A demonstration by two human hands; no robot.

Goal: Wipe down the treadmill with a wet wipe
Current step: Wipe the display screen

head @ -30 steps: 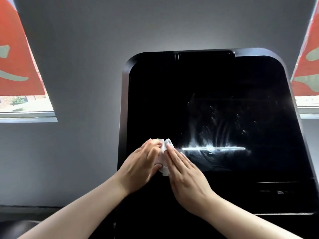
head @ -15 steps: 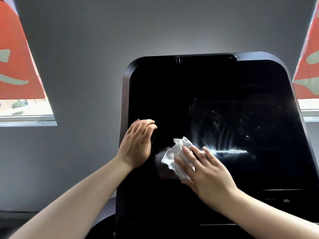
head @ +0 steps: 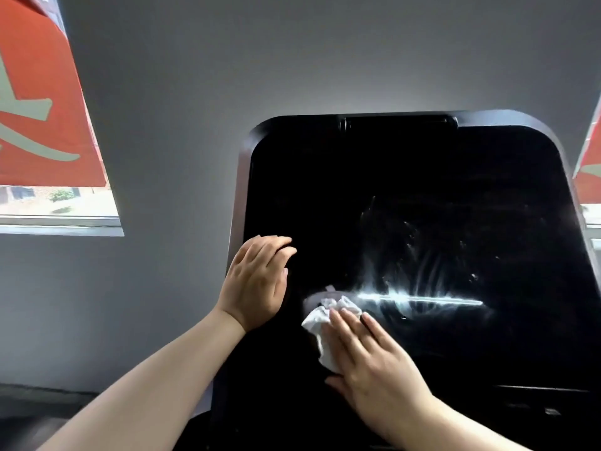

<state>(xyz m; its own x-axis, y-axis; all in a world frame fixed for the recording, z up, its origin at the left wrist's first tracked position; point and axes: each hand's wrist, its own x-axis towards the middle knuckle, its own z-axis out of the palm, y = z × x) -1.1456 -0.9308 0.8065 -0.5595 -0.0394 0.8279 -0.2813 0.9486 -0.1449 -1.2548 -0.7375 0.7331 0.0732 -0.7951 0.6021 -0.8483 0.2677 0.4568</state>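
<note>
Right hand (head: 374,362) flat, straight fingers (head: 344,320) pressing wipe (head: 320,323) onto screen (head: 406,196), lower left part. Left hand (head: 257,278) at screen's left edge, fingers loosely bent, holding nothing. Smears (head: 422,275) up and right of wipe, streak running sideways; right hand nearer, likely sweeps rightward next.

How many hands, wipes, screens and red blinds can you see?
Hands: 2, left hand and right hand
Wipes: 1, wipe
Screens: 1, screen
Red blinds: 2, left blind and right blind
Total: 6
</note>
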